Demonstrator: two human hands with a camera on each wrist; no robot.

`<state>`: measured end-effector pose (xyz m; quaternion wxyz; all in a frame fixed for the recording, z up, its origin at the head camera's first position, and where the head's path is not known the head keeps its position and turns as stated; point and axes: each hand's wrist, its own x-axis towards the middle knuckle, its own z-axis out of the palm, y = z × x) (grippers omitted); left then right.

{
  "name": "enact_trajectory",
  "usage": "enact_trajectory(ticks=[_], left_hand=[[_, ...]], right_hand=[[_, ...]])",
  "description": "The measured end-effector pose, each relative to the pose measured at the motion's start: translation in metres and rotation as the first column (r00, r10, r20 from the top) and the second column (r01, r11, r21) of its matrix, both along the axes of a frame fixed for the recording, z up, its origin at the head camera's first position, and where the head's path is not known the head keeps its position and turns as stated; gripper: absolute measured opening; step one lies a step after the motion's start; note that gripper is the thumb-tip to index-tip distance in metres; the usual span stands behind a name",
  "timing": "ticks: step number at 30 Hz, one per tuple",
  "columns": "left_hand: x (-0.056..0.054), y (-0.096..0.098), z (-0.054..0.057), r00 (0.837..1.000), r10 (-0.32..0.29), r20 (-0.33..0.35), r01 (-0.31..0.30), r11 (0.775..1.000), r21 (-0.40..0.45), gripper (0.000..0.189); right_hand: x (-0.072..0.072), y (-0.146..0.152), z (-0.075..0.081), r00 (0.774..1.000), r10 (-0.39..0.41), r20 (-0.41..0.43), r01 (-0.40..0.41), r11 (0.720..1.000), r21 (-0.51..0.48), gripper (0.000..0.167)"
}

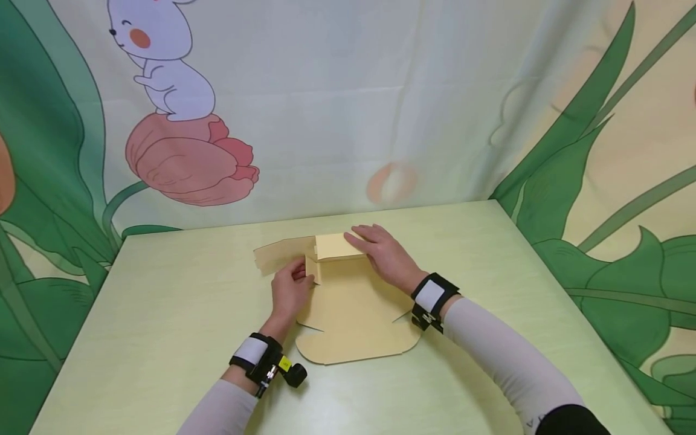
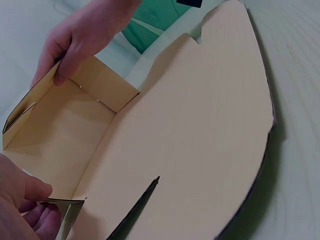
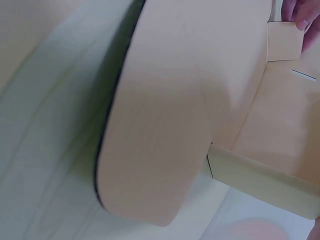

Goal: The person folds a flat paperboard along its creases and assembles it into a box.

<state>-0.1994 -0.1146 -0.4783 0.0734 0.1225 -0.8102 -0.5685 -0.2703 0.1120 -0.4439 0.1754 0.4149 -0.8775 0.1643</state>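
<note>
A tan cardboard cutout (image 1: 353, 308), partly folded into a shallow box shape at its far end, lies on the table. My left hand (image 1: 290, 290) pinches a small upright flap (image 1: 312, 269) at the box part's left corner, thumb on the inner side; the left wrist view shows this hand (image 2: 22, 202) too. With my right hand (image 1: 388, 257) I grip the folded far right side wall (image 2: 102, 87), thumb inside and fingers outside. Only a sliver of that hand (image 3: 315, 231) shows in the right wrist view. A long side panel (image 1: 285, 254) sticks out at the far left.
The pale wood-patterned table (image 1: 163, 326) surrounds the cardboard. Behind it hangs a curtain (image 1: 337, 121) printed with a rabbit and plants. Slits (image 2: 135, 207) cut into the cardboard's near part on both sides. Each wrist wears a strapped camera (image 1: 266, 362).
</note>
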Motion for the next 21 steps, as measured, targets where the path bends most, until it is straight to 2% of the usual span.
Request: enact_trajectory(ticks=[9, 21], left_hand=[[-0.002, 0.006, 0.001, 0.998, -0.049, -0.026, 0.051, 0.997, 0.054, 0.044], [-0.004, 0.014, -0.003, 0.991, -0.090, -0.102, 0.089, 0.996, -0.014, 0.041]], right_hand=[[-0.001, 0.000, -0.001, 1.000, -0.003, 0.014, 0.003, 1.000, 0.005, 0.052], [-0.001, 0.001, -0.001, 1.000, 0.011, 0.003, -0.011, 1.000, -0.015, 0.053]])
